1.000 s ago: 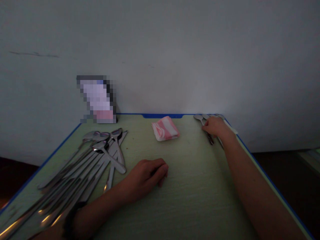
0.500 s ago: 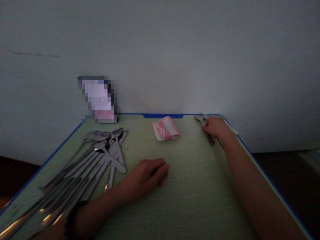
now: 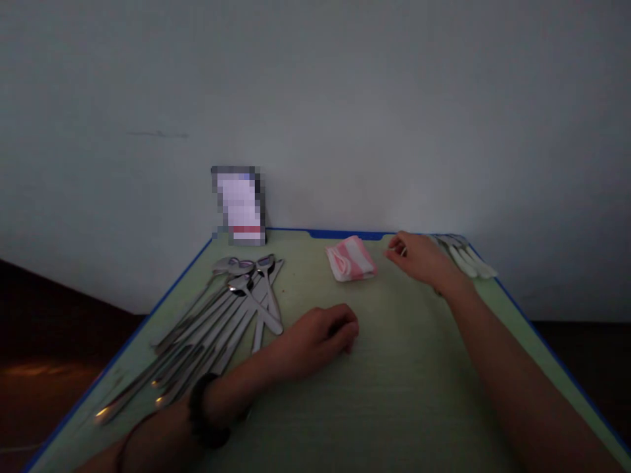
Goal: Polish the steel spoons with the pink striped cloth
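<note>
My left hand (image 3: 325, 338) rests on the table left of centre, its fingers curled closed and nothing showing in them. A pile of metal spoons and other long cutlery (image 3: 241, 309) lies beside it, partly behind my left forearm. My right hand (image 3: 411, 257) is near the back edge, its fingers pinched together. A small pale bit shows at the fingertips, too little to name. Just right of that hand lie several white-handled pieces of cutlery (image 3: 466, 256), partly covered by it. A folded pink and white striped cloth (image 3: 352, 258) lies left of my right hand.
A phone-like device (image 3: 241, 207), its screen blurred, leans against the wall (image 3: 345, 118) at the back left. Blue edging (image 3: 345, 234) runs round the pale green table (image 3: 394, 381). Dark floor (image 3: 59, 355) shows beyond the table's left side.
My right hand has moved left, off the cutlery at the back right and closer to the cloth. My left hand stays resting. The view has shifted, so the table appears further right.
</note>
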### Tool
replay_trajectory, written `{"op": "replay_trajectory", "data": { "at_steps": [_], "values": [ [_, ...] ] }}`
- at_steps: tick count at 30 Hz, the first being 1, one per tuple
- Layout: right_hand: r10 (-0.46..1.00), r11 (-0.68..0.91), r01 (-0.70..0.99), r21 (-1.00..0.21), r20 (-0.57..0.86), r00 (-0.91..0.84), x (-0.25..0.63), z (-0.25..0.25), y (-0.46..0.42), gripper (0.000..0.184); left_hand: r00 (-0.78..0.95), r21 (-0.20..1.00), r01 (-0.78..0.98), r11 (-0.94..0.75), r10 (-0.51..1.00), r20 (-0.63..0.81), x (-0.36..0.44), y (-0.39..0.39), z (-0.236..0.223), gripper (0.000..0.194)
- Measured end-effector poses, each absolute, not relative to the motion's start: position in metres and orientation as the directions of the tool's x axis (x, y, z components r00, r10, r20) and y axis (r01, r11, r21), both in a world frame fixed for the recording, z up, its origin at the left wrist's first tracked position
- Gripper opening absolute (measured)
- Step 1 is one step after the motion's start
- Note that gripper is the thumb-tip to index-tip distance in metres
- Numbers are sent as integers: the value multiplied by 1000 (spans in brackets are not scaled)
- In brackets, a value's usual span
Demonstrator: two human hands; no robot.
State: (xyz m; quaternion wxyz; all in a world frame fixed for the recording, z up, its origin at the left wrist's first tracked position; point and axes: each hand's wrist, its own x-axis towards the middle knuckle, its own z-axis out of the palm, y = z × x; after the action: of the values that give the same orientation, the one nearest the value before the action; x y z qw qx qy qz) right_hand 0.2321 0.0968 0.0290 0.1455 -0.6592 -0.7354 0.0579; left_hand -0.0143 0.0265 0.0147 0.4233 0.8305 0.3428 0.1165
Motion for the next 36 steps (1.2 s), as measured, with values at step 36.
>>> {"op": "replay_trajectory", "data": {
  "at_steps": [36],
  "values": [
    [889, 422, 808, -411, 364, -279, 171, -36, 87, 23, 120, 40, 992, -117, 831, -543, -169, 112, 53, 20]
  ]
}}
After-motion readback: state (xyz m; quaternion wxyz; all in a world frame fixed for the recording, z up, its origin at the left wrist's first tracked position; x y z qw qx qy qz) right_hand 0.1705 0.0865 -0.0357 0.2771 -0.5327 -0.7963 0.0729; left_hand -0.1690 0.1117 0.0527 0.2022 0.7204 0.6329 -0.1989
